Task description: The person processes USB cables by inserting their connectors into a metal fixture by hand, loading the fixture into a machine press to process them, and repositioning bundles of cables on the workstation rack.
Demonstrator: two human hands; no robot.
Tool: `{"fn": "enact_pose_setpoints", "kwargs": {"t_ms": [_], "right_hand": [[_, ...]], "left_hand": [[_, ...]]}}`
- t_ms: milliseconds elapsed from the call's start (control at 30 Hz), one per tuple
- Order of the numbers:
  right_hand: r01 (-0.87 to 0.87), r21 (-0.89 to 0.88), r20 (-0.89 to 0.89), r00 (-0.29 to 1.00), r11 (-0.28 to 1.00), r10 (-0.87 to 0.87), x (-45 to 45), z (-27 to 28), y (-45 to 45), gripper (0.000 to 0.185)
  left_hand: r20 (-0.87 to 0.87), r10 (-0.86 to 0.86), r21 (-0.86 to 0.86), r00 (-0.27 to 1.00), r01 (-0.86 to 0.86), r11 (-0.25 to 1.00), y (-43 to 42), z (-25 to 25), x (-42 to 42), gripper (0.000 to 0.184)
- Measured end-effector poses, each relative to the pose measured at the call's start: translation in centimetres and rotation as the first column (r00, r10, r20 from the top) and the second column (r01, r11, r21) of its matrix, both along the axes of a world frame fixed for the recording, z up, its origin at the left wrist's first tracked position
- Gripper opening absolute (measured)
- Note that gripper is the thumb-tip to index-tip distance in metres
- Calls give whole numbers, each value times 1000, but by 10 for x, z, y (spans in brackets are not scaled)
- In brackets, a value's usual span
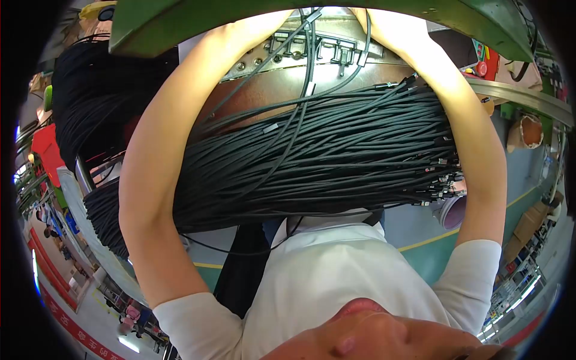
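Note:
My left hand (273, 21) and my right hand (373, 23) reach under a green machine frame (312, 9), brightly lit. The frame and the picture's top edge hide their fingers, so I cannot tell what they hold. Between my wrists sits a metal fixture (294, 60) with a black clamp-like part (343, 54). Several dark cables (310, 54) run down past it, and one with a pale tag (362, 59) hangs beside my right wrist. Below, a thick bundle of black cables (312, 156) lies under my forearms, small metal connectors (444, 180) at its right end.
Another mass of black cables (108, 90) hangs at the left. A curved metal rail (516, 96) is at the right, with a red object (489, 63) nearby. A pale round container (451, 213) stands below the connectors. Cardboard (525, 234) lies farther right on the floor.

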State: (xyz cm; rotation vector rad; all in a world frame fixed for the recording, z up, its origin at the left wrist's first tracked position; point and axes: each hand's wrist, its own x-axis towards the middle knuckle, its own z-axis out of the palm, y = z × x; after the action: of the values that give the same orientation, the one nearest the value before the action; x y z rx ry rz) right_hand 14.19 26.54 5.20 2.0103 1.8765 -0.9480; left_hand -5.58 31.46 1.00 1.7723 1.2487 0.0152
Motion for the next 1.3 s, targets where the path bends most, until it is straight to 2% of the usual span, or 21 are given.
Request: {"fn": "enact_pose_setpoints", "kwargs": {"t_ms": [167, 300, 333, 433, 467, 500, 533, 567, 600, 633, 667, 700, 733, 767, 800, 833, 867, 900, 933, 967, 1300], "right_hand": [[-23, 23, 15, 1000, 999, 22, 7, -7, 3, 44], [-5, 73, -25, 1000, 997, 7, 18, -8, 3, 40], [7, 87, -46, 999, 996, -3, 22, -9, 2, 39], [51, 227, -209, 978, 973, -2, 44, -17, -13, 37], [-21, 419, -301, 940, 908, 160, 59, -29, -29, 37], [5, 859, -225, 902, 513, 368, 66, -27, -75, 38], [54, 834, -287, 893, 549, 347, 76, -5, -110, 37], [102, 804, -348, 879, 585, 325, 91, 15, -140, 37], [310, 841, -433, 878, 444, 207, 127, 7, -182, 36], [491, 832, -529, 843, 260, 98, 165, -16, -223, 37], [780, 626, -772, 621, -10, 138, 184, -37, -247, 31], [762, 647, -737, 616, -28, -280, 226, -65, -288, 31], [674, 738, -576, 606, -30, -549, 230, -100, -321, 32], [601, 799, -372, 518, 18, -770, 234, -136, -354, 34], [738, 665, -459, 525, 114, -717, 212, -155, -373, 35], [843, 493, -542, 492, 216, -682, 190, -174, -391, 37], [900, 307, -598, 435, 309, -674, 168, -193, -410, 39], [659, 413, -420, 750, 629, -510, 155, -213, -424, 46], [481, 460, -331, 873, 746, -358, 151, -232, -430, 47], [415, 473, -300, 905, 777, -301, 149, -242, -429, 47], [400, 516, -326, 909, 757, -259, 167, -290, -423, 55]], "left_hand": [[-74, -63, -2, 995, 63, 998, -1, 3, 4, 45], [-201, -103, 57, 974, 116, 992, -10, 13, 5, 46], [-265, -89, 102, 960, 120, 988, -16, 16, 5, 46], [-486, 78, 400, 870, 142, 906, -42, 31, -3, 40], [-426, 8, 500, 905, 228, 835, -75, 51, -23, 42], [-89, 61, 658, 994, 13, 753, -111, 60, -30, 49], [48, 18, 466, 999, -39, 884, -142, 83, -41, 54], [156, -29, 184, 987, 0, 983, -175, 102, -60, 50], [245, -87, -35, 966, 99, 994, -206, 103, -78, 45], [316, -108, -255, 943, 194, 947, -237, 105, -95, 41], [229, -260, -384, 938, 333, 861, -272, 87, -117, 40], [83, -204, -366, 975, 221, 904, -306, 59, -113, 42], [-221, -215, -496, 951, 80, 865, -318, 30, -100, 41], [-498, -254, -568, 829, -90, 818, -332, -2, -93, 40], [-375, 188, -189, 908, -273, 943, -367, -46, -108, 40], [-71, 541, 161, 838, -525, 835, -410, -103, -132, 40], [28, 773, 72, 634, -772, 631, -416, -128, -135, 40], [-17, 900, -172, 435, -888, 426, -407, -129, -130, 40], [-60, 966, -334, 251, -917, 218, -398, -128, -125, 39], [-67, 982, -404, 176, -905, 135, -392, -126, -122, 39], [34, 994, -549, 102, -829, 104, -369, -104, -111, 39]]}}
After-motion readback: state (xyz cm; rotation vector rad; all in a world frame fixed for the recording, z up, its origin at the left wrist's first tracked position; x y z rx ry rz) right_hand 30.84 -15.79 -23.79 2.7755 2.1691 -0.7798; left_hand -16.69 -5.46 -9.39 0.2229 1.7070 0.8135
